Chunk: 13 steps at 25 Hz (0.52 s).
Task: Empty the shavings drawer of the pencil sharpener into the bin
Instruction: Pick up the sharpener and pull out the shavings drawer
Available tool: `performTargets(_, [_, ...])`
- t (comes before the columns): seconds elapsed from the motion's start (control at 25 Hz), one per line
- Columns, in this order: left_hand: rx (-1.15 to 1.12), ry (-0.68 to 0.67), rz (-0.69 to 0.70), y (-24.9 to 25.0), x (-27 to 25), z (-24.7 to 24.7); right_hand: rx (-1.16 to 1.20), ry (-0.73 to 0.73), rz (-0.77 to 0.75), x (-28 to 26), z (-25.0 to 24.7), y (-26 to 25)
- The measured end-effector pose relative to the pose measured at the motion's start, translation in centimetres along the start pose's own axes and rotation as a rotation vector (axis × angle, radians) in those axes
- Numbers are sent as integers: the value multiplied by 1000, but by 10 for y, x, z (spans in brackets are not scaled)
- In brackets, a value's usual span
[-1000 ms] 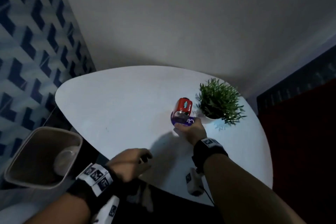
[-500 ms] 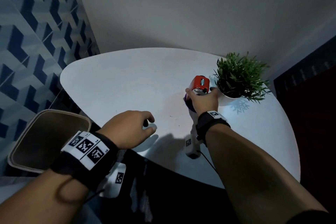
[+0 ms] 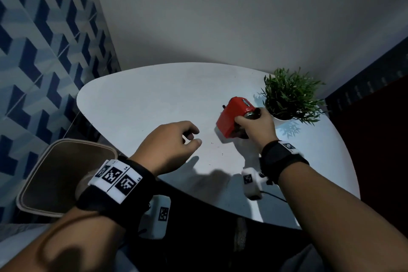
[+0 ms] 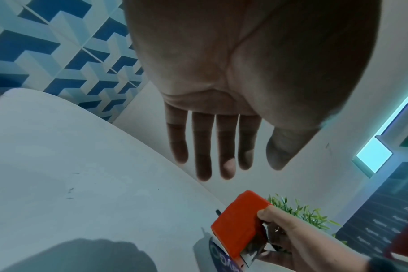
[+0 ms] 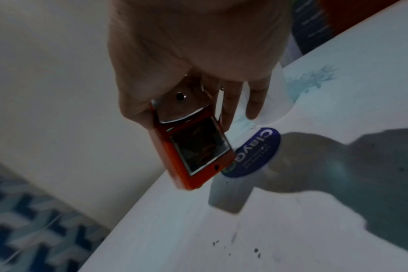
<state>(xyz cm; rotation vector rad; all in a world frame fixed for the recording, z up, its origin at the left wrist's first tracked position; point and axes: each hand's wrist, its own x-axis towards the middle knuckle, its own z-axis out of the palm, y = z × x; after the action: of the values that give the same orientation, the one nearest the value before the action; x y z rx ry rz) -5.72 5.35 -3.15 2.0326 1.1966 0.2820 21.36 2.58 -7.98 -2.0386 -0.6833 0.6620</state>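
Right hand [image 3: 256,125] clamps sharpener [image 3: 234,117], now lifted and tilted off table [image 3: 141,106]; left hand [image 3: 170,143] slack, empty; bin [image 3: 33,183] at 8 o'clock; drawer not yet out

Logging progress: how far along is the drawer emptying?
Early. Done: right hand has lifted the red sharpener off the table. In hand: sharpener tilted, its clear shavings drawer still seated; left hand free. Left: pull the drawer, tip it over the bin.

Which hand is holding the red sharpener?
The right hand grips the red pencil sharpener above the white table. The left hand holds nothing; it hovers nearby with loosely curled fingers.
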Motion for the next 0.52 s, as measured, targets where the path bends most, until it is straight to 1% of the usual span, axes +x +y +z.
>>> performTargets(0.08, [-78, 51, 31, 2, -3, -5, 86, -149, -79, -32, -16, -16])
performTargets(0.12, [-125, 49, 37, 2, -4, -7, 119, -219, -122, -48, -23, -26])
performTargets(0.24, [-303, -55, 91, 5, -10, -10, 177, -336, -254, -100, -45, -56])
performTargets(0.32, [-511, -107, 151, 14, -17, -6, 208, -343, -330, -130, -57, -71])
performTargets(0.4, [-717, -136, 209, 25, -25, 4, 272, -314, -372, -152, -65, -77])
performTargets(0.44, [-780, -124, 242, 31, -28, 11, 308, -292, -382, -159, -68, -76])
performTargets(0.52, [-839, -31, 277, 42, -34, 24, 404, -251, -362, -170, -72, -71])
